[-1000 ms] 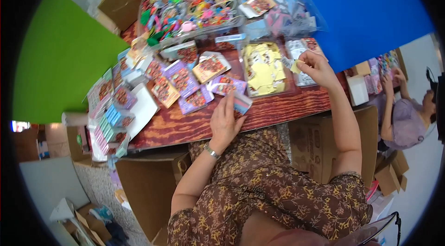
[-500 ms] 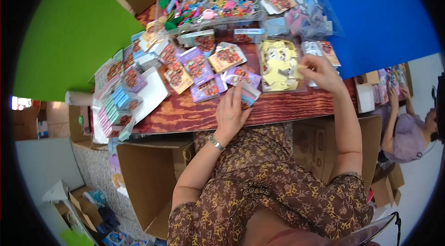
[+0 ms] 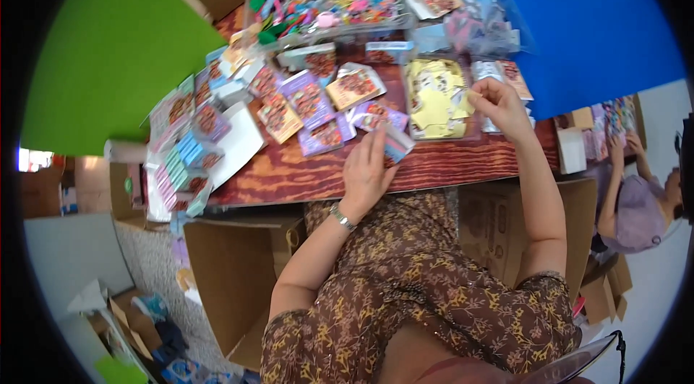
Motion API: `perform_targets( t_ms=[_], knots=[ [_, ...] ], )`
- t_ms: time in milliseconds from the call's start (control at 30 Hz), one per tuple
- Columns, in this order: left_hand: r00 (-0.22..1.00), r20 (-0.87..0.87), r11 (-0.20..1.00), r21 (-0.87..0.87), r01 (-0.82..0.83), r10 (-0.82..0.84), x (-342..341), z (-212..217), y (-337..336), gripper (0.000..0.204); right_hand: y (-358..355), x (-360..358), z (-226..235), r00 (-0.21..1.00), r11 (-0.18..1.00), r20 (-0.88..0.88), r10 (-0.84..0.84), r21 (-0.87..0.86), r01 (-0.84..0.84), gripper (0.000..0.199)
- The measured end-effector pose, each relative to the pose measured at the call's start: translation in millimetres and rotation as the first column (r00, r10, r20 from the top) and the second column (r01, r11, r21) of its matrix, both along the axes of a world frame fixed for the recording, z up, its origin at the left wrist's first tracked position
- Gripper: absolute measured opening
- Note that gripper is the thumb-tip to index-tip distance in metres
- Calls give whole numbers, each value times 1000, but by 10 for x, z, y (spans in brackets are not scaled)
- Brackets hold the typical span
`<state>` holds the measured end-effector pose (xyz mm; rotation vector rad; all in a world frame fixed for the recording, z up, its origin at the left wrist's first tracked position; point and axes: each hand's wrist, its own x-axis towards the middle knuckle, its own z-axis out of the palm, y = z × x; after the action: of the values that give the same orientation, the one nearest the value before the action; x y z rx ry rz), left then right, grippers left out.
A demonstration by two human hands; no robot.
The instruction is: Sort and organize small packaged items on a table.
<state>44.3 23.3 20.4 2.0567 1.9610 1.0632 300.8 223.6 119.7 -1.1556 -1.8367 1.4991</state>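
My left hand lies over a small printed box with a pale blue and pink striped side, near the table's front edge. Its fingers rest on the box and the thumb is along its near side. My right hand is raised at the right edge of a clear tray filled with yellow paper pieces. Thumb and forefinger are pinched together there; what is between them is too small to make out. Just beyond my left hand are small purple boxes and orange-yellow boxes.
A large clear bin of colourful trinkets stands at the back, beside a bin part with printed packets. Striped boxes are stacked at left on white card. Open cartons stand below. Another person works at far right.
My left hand and its box have shifted slightly right. My right hand has moved up a little, its fingertips still close to the tray's right edge.
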Motion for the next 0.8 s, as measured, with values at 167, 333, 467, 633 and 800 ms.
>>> perform_targets(
  t_ms=[167, 333, 467, 633, 800],
  knots=[
    [999, -14, 999, -17, -34, 34, -1, 26, 29, 98, -593, -901, -48, 947, 908, 186, 261, 285, -306, 14],
    [991, -92, 995, 22, -100, 101, -59, 52, -63, 98, -794, -1246, -215, 832, 604, 506, 228, 597, -528, 15],
    [989, 17, 988, 45, -145, 145, -153, -56, -102, 97, -856, -1347, -320, 829, 504, 497, 256, 663, -553, 32],
    [987, 58, 989, 15, -149, 147, -257, -19, -193, 95, -345, -1608, -95, 882, 509, 371, 290, 721, -470, 24],
    [992, 73, 995, 19, -101, 99, -224, -81, -210, 92, 1016, -2170, 233, 921, 465, 379, -91, 834, -297, 23]
  ],
)
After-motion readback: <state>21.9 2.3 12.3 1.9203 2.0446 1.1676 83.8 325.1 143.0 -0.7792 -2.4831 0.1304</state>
